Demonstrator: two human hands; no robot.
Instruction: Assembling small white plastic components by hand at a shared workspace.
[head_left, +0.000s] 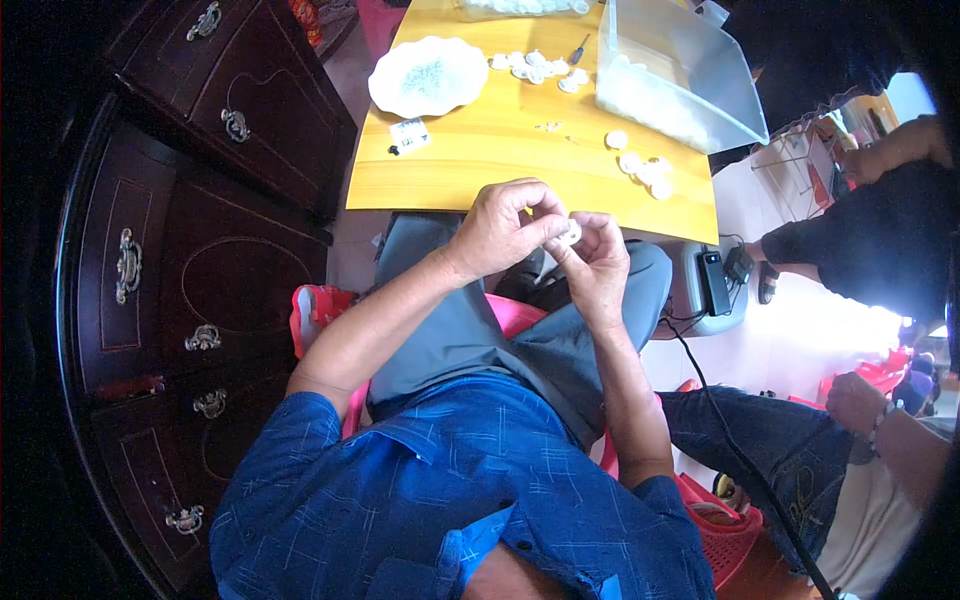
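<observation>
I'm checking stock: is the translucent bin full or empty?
The bin is partly filled: white pieces lie low inside, below bare walls.

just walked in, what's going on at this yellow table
A seated person in a blue shirt is holding a small white piece between the fingertips of the left hand and right hand, just off the near edge of the yellow table. More white pieces lie in groups on the table, along with a scalloped white plate and a translucent bin.
</observation>
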